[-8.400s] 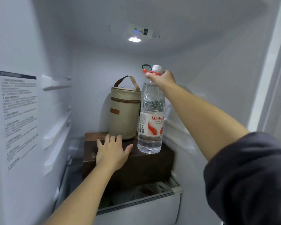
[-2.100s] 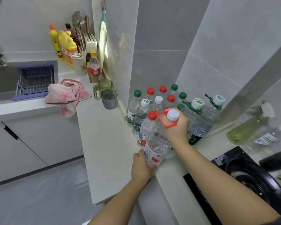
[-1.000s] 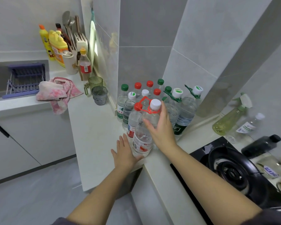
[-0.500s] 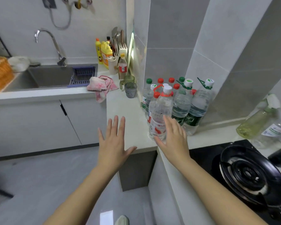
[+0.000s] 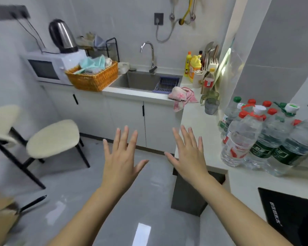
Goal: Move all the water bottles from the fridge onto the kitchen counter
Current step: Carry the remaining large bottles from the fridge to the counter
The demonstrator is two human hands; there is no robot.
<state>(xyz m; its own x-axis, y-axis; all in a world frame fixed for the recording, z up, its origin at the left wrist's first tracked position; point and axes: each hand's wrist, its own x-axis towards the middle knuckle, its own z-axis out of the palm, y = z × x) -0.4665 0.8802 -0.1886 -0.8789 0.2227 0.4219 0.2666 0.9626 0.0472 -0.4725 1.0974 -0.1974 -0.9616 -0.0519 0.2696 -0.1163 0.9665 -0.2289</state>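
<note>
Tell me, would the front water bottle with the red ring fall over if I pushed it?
Probably, if pushed high up: the front bottle is tall and narrow. It looks nearly full, so it would likely feel heavy and resist a low nudge. It stands near the counter edge, so a tip that way might send it off.

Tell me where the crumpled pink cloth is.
In the head view, right of centre, the crumpled pink cloth hangs over the front edge of the white counter, between the steel sink and the grey ribbed cup.
</note>
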